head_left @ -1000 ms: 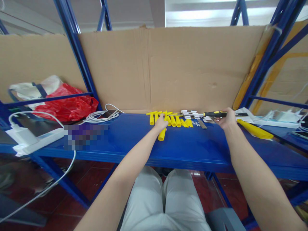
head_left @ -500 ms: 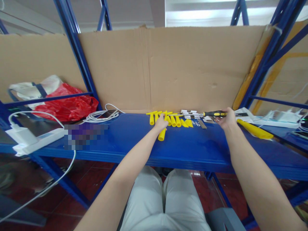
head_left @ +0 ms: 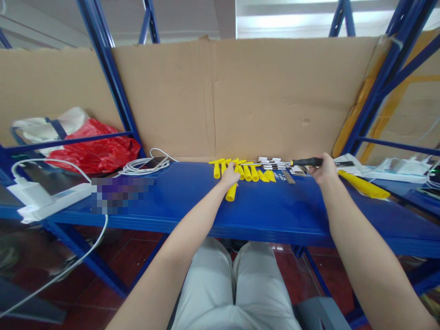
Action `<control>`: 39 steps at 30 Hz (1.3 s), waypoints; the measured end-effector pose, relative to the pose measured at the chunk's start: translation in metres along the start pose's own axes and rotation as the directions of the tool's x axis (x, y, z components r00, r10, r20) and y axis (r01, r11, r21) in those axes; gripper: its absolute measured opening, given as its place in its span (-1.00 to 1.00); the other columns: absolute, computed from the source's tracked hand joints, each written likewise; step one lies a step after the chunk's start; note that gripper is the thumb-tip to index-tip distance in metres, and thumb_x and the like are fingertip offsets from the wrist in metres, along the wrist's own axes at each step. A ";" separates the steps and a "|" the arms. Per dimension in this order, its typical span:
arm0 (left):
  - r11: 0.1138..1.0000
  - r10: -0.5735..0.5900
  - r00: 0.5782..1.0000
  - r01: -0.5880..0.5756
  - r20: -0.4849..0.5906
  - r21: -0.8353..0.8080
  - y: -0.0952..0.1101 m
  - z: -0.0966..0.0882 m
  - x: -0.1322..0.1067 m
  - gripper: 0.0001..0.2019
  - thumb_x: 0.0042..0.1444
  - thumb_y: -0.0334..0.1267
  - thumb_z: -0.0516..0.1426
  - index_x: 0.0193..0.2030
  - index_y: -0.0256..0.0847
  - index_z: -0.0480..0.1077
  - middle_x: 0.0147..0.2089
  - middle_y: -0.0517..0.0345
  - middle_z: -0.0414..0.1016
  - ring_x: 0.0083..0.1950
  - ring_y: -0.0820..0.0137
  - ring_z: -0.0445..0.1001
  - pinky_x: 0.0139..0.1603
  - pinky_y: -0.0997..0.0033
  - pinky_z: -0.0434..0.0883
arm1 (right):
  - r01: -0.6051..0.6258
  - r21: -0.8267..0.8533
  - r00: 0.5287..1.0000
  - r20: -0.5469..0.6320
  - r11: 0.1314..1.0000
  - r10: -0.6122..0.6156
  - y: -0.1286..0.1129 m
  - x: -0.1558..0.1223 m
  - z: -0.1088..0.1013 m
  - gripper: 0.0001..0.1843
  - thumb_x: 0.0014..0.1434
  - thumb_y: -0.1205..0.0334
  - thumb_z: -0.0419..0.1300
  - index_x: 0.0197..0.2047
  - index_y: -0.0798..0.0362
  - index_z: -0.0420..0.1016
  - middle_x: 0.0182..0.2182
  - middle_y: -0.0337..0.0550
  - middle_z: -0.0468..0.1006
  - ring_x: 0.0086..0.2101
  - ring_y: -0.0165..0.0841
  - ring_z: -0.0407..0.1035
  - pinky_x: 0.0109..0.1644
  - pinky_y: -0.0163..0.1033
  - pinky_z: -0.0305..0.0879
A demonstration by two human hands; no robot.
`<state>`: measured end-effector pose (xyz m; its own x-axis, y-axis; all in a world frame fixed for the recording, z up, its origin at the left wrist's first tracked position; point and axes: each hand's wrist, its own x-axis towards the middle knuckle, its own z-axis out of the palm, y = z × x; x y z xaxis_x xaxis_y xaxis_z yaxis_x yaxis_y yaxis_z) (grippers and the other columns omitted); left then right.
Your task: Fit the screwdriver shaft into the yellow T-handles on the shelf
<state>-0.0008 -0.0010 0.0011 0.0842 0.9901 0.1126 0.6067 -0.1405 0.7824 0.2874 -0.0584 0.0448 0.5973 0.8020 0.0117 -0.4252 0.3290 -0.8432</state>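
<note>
A blue metal bench (head_left: 268, 211) runs across in front of me, with a tall sheet of brown cardboard (head_left: 261, 96) standing along its back edge. Far to my left lies a white power strip (head_left: 65, 200) with a white adapter (head_left: 32, 192) plugged into its end. Behind it, a red plastic bag (head_left: 99, 149) slumps against a white bag (head_left: 74, 120), and to the right of these sits a coil of white cable (head_left: 144, 167).

Near the middle, yellow T-shaped pieces (head_left: 216, 170) stand in a row close to the cardboard, on both sides of my left hand (head_left: 229, 176). Its fingers are closed on one yellow piece (head_left: 231, 193), whose round end points back towards me. The thin shaft of a screwdriver (head_left: 305, 162) reaches across to that piece's head; I can't tell whether the tip touches it.

Just right of the row come flat yellow pieces (head_left: 270, 176), small pale bits (head_left: 281, 177) and a grey strip (head_left: 289, 177). My right hand (head_left: 326, 169) is wrapped round the screwdriver's dark handle, level with the bench top. Beyond it lie a long yellow object (head_left: 366, 185) and another white power strip (head_left: 395, 174).
</note>
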 end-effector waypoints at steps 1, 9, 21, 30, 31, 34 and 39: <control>1.000 -0.002 1.000 0.002 0.000 0.002 0.000 0.000 0.000 -0.40 0.12 -0.45 0.09 0.31 -0.12 0.08 0.06 -0.06 0.53 -0.44 0.41 0.57 -0.50 0.52 0.47 | -0.006 -0.008 1.000 -0.008 1.000 0.006 -0.001 -0.002 0.001 -0.83 0.14 0.37 0.10 -0.45 0.01 0.20 -0.63 -0.32 0.26 -0.69 -0.50 0.08 -0.73 -0.42 0.05; 1.000 -0.008 1.000 0.008 0.001 -0.007 0.001 -0.001 -0.001 -0.41 0.13 -0.46 0.08 0.31 -0.11 0.10 0.06 -0.06 0.53 -0.47 0.43 0.55 -0.54 0.54 0.43 | -0.005 -0.131 0.993 -0.115 0.991 -0.011 -0.004 -0.017 0.010 -0.73 0.29 0.18 0.03 -0.46 0.02 0.24 -0.69 -0.33 0.22 -0.74 -0.51 0.02 -0.76 -0.42 0.00; 1.000 -0.010 1.000 0.010 0.001 -0.027 0.001 -0.002 -0.002 -0.39 0.12 -0.48 0.08 0.32 -0.14 0.09 0.05 -0.07 0.53 -0.50 0.41 0.53 -0.56 0.50 0.43 | 0.034 -0.123 0.992 -0.118 0.992 -0.048 -0.003 -0.015 0.007 -0.79 0.11 0.43 0.05 -0.52 0.03 0.22 -0.72 -0.34 0.20 -0.76 -0.54 -0.02 -0.80 -0.44 -0.08; 0.999 0.000 1.000 -0.001 -0.020 -0.040 -0.001 0.000 0.000 -0.40 0.13 -0.45 0.11 0.31 -0.13 0.12 0.03 -0.03 0.54 -0.49 0.40 0.54 -0.53 0.48 0.45 | 0.039 -0.143 0.998 -0.034 0.989 -0.044 0.000 -0.007 0.002 -0.75 0.18 0.16 0.16 -0.48 0.02 0.25 -0.72 -0.39 0.12 -0.78 -0.56 -0.13 -0.79 -0.42 -0.19; 0.999 0.005 1.000 -0.006 -0.023 -0.044 -0.001 0.000 0.000 -0.41 0.13 -0.45 0.11 0.31 -0.13 0.12 0.02 -0.03 0.54 -0.49 0.40 0.54 -0.52 0.47 0.46 | 0.059 -0.146 0.997 -0.043 0.987 -0.066 0.001 -0.005 0.001 -0.76 0.16 0.20 0.19 -0.48 0.02 0.24 -0.72 -0.40 0.11 -0.78 -0.57 -0.13 -0.79 -0.43 -0.19; 0.999 0.007 1.000 -0.008 -0.027 -0.048 -0.001 0.001 0.000 -0.40 0.12 -0.46 0.10 0.31 -0.13 0.13 -0.01 -0.02 0.55 -0.50 0.38 0.55 -0.53 0.46 0.46 | 0.060 -0.134 0.995 -0.069 0.989 -0.070 0.000 -0.002 0.001 -0.80 0.12 0.33 0.17 -0.47 0.01 0.21 -0.72 -0.38 0.18 -0.76 -0.53 -0.01 -0.77 -0.43 -0.08; 0.999 0.000 1.000 -0.001 -0.028 -0.048 0.000 0.000 -0.001 -0.40 0.11 -0.47 0.08 0.31 -0.14 0.13 0.00 -0.04 0.54 -0.52 0.41 0.53 -0.55 0.48 0.44 | -0.042 -0.106 0.999 0.007 0.993 0.043 -0.002 0.001 -0.004 -0.83 0.19 0.24 0.10 -0.43 0.00 0.23 -0.68 -0.31 0.26 -0.74 -0.49 0.08 -0.77 -0.40 -0.03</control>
<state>-0.0013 -0.0019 0.0009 0.0620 0.9897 0.1292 0.5677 -0.1414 0.8110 0.2914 -0.0595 0.0441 0.5739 0.8187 -0.0210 -0.3756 0.2404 -0.8951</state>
